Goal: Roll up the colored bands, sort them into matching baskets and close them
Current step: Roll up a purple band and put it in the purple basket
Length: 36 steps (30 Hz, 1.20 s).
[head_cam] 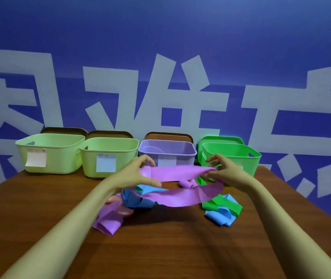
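Head view: blue wall with big white characters, brown wooden table. Left hand and right hand each pinch one end of a purple stretchy rubber band loop, spread above the table, probably to flatten it for rolling. Open lilac plastic basket sits just behind, its matching target. Crumpled blue band and green band wait below.

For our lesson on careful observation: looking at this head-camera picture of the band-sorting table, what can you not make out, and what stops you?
Head view, all items:
- Writing on the sticky notes, if any: too small, blurred.
- Pale green baskets' floors: hidden by their front walls.
- Brown lids: mostly behind the baskets.
- Purple basket's label: partly covered by left hand and purple band.
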Motion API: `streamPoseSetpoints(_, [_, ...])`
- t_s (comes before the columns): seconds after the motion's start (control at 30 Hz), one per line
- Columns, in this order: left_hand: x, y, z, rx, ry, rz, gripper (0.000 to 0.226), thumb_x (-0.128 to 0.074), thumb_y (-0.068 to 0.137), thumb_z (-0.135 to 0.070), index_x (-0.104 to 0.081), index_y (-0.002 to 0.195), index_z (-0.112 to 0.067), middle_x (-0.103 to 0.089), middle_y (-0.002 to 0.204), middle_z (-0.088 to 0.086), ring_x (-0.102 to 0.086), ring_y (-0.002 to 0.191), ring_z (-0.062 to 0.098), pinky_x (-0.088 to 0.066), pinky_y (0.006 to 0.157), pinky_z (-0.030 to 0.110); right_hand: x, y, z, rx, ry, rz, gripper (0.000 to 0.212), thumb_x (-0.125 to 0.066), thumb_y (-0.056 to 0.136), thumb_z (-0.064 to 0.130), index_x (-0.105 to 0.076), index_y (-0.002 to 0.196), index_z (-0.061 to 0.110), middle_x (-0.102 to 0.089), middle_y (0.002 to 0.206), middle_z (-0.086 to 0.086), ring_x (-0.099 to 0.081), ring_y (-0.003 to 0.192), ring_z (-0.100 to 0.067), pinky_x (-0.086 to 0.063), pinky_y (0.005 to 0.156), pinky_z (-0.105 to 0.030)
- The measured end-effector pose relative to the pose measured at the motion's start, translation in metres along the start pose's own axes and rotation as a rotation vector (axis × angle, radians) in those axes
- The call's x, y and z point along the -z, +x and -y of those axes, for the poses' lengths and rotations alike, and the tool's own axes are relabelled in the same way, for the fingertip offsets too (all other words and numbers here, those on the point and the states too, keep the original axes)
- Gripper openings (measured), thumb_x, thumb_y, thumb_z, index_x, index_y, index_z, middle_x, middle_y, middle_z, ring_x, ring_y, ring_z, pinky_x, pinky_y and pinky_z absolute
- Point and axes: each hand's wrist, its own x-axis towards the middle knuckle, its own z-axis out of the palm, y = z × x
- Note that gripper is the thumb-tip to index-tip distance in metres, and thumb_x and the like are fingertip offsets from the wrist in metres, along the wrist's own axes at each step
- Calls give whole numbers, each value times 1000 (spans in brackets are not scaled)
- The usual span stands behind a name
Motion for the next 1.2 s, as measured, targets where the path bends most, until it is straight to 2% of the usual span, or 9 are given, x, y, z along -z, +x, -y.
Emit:
streamPoseSetpoints(0.17, [3,13,19,-38,276,108,34,-81,71,-21,-58,92,-34,-42,106,3,-48,101,17,-43,92,28,-11,21,-21,-1,-425,192,46,-85,68,19,-57,104,20,-47,91,3,-47,77,-12,-38,61,-18])
streamPoseSetpoints(0.3, [-6,31,16,-42,87,-171,38,-57,80,8,-60,72,-29,-54,98,8,-53,97,23,-41,87,30,-30,41,-33,69,-541,96,37,-71,75,11,-55,109,7,-43,101,-6,-48,93,-24,-38,75,-29])
streamPoseSetpoints(0.47, [-10,41,17,160,-302,-141,28,-58,84,1,-75,72,-18,-63,79,7,-53,74,15,-41,68,26,-36,53,-61,68,-525,-109,35,-64,77,1,-52,110,4,-58,103,-16,-55,96,-33,-39,76,-35])
streamPoseSetpoints(0.57, [-6,45,31,257,-348,-117,21,-58,83,5,-72,93,-6,-65,78,7,-55,66,12,-44,61,19,-32,52,-69,-154,-266,-246,17,-65,81,1,-54,92,7,-64,82,-15,-63,72,-28,-51,67,-37])
streamPoseSetpoints(0.73, [2,32,52,171,-91,167,20,-81,70,-10,-71,87,-7,-70,81,8,-64,75,11,-49,73,24,-15,32,-65,-468,562,220,9,-61,86,1,-65,80,5,-68,71,-9,-65,55,-12,-55,55,-21])
streamPoseSetpoints(0.9, [-2,17,52,304,-758,117,27,-79,64,-30,-78,81,-8,-73,90,14,-70,82,18,-58,75,28,-9,14,-69,-401,864,354,35,-93,48,18,-76,76,10,-72,72,-6,-70,64,-14,-59,64,-28])
streamPoseSetpoints(1.03, [-9,19,47,518,-1105,165,40,-56,89,-24,-61,116,6,-58,123,23,-54,118,34,-42,103,45,-19,14,-65,-263,1257,321,45,-99,36,24,-72,68,9,-65,59,-3,-61,49,-8,-57,58,-24])
streamPoseSetpoints(1.13, [-11,23,31,517,-1216,53,24,-60,85,-26,-65,100,-8,-70,89,12,-67,88,24,-54,82,37,-23,19,-56,-265,1473,434,38,-92,57,25,-58,55,8,-43,38,4,-24,26,-3,-36,35,-11])
streamPoseSetpoints(1.2, [-12,27,22,456,-1344,-34,13,-57,89,-24,-67,90,-15,-68,72,3,-68,65,15,-56,69,33,-25,18,-47,-370,1262,420,46,-78,75,30,-45,51,9,-35,34,4,-18,26,-4,-27,28,-14])
